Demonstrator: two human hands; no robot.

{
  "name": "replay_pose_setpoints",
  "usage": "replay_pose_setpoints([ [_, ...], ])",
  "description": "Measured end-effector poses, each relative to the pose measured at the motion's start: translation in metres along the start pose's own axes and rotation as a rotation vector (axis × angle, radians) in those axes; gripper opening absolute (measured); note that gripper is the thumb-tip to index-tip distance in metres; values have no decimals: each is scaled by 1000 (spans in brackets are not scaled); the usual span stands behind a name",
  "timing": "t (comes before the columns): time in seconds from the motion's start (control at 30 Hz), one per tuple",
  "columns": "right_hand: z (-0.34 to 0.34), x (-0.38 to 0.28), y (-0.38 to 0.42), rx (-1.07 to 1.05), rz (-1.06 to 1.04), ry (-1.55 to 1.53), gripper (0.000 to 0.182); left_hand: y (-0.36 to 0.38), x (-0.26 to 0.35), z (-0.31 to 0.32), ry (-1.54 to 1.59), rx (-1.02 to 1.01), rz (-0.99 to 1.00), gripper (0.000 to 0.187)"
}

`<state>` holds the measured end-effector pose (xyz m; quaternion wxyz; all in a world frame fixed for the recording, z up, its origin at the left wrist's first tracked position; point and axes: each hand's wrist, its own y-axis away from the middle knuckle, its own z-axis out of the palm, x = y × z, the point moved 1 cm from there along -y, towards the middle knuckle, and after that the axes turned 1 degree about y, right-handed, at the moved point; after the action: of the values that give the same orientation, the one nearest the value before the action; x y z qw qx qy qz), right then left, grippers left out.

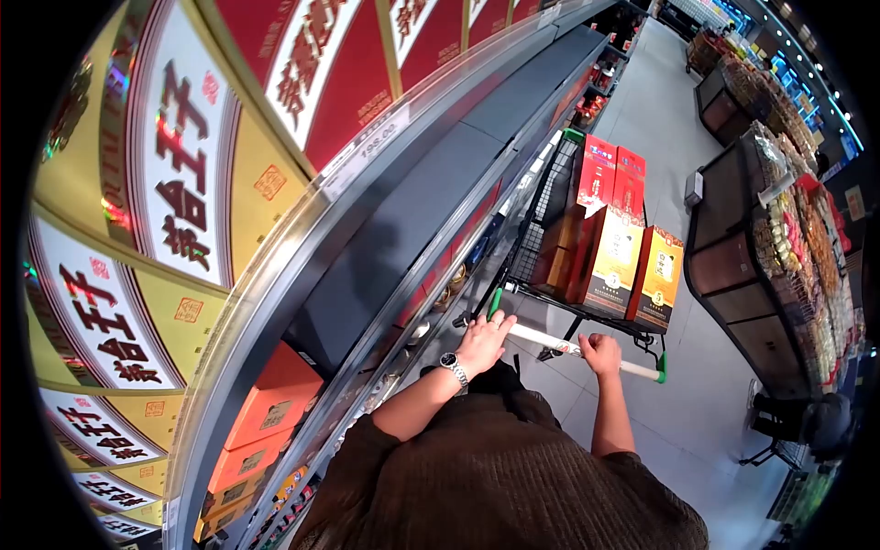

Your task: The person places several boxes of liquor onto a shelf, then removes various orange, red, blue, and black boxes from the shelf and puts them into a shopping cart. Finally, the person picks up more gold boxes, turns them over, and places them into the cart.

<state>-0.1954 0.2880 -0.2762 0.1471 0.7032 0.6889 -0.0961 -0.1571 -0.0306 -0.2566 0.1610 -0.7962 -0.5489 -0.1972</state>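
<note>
A shopping cart (536,257) with a black wire basket stands in front of me, its white handle (541,341) crossing before my body. My left hand (486,341), with a watch (453,367) on the wrist, lies over the handle's left end with its fingers stretched out. Closer to the right end, my right hand (600,353) is closed round the handle. Inside the basket stand tall boxes: a gold-and-brown box (612,261), an orange-gold box (657,275) to its right, and red boxes (597,170) behind them.
On the left, close by, a shelf (403,183) holds yellow boxes (183,174) and red boxes (339,64). Orange boxes (261,417) sit on a lower level. Display bins (752,266) with packaged goods line the right side. A tiled aisle (655,101) runs ahead between them.
</note>
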Motion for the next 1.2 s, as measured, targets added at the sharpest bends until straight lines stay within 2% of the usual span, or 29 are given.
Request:
replay_pose_setpoints([
  [0.03, 4, 6, -2, -21, -6, -16, 54, 0, -1, 3, -2, -7, -5, 68],
  [0.07, -2, 4, -7, -69, 18, -15, 45, -1, -2, -2, 26, -19, -15, 67],
  [0.17, 9, 17, -17, 85, 89, -474, 31, -2, 2, -4, 68, -14, -60, 61],
  [0.2, 13, 24, -28, 245, 15, -558, 22, -5, 5, -3, 76, 2, -83, 59],
  [0.23, 1, 17, -36, 241, 49, -690, 20, -5, 8, -1, 80, 4, -106, 57],
  [0.3, -36, -1, -60, 445, -33, -494, 17, -9, 12, 8, 116, 70, -147, 51],
  [0.33, -50, -5, -77, 467, 16, -435, 18, -14, 14, 11, 104, 66, -182, 49],
  [0.37, -66, -6, -93, 393, 72, -346, 17, -17, 17, 13, 93, 62, -217, 47],
  [0.43, -89, -14, -124, 346, 53, -132, 32, -22, 22, 15, 86, 88, -263, 42],
  [0.5, -84, -8, -157, 404, -13, 18, 62, -26, 30, 15, 76, 84, -333, 39],
  [0.53, -80, 1, -176, 307, 35, 17, 87, -30, 35, 13, 85, 103, -361, 37],
  [0.57, -69, 5, -191, 277, 117, 29, 104, -31, 36, 14, 100, 119, -372, 37],
  [0.67, -74, -27, -208, 65, 283, 180, 124, -29, 39, 13, 143, 139, -413, 36],
  [0.77, -62, -41, -233, 21, 404, 308, 129, -24, 38, 15, 173, 177, -394, 39],
  [0.83, -53, -34, -253, 84, 463, 138, 126, -22, 37, 12, 165, 154, -365, 43],
  [0.93, -68, -48, -257, 20, 594, 107, 126, -16, 32, 7, 179, 115, -305, 48],
  [1.2, -64, -48, -247, 142, 626, 10, 125, 2, 1, 17, 421, 118, -50, 62],
])
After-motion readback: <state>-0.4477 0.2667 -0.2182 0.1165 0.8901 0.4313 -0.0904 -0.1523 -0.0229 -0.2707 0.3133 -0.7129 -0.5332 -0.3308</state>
